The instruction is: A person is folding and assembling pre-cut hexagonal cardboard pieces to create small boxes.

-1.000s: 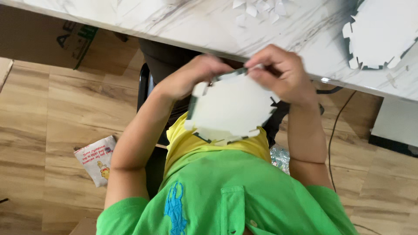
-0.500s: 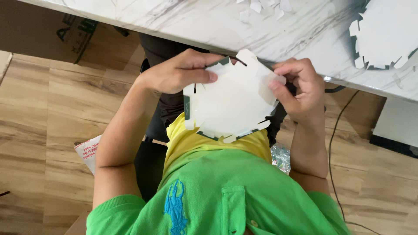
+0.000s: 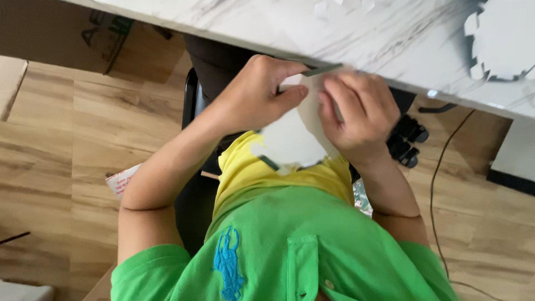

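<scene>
I look straight down my green shirt at both hands, held below the marble table edge (image 3: pixel 356 39). Between them is a white flat panel (image 3: pixel 292 139) with notched edges and dark slots, tilted over my yellow lap. My left hand (image 3: pixel 253 95) pinches the panel's upper left edge, thumb and fingers closed on it. My right hand (image 3: pixel 356 114) grips the upper right part, its fingers curled over the panel and hiding that side. A thin dark strip (image 3: pixel 322 69) sticks out at the top between the hands.
Another white notched panel (image 3: pixel 504 42) lies on the table at the far right, with small white scraps (image 3: pixel 340 5) nearby. A cable (image 3: pixel 440 184) runs down the wooden floor at the right. A printed packet (image 3: pixel 123 181) lies on the floor at the left, near a cardboard box (image 3: pixel 67 30).
The panel has been turned and tilted, showing less of its face. Both hands have drawn closer together at its top edge, nearer the table's underside.
</scene>
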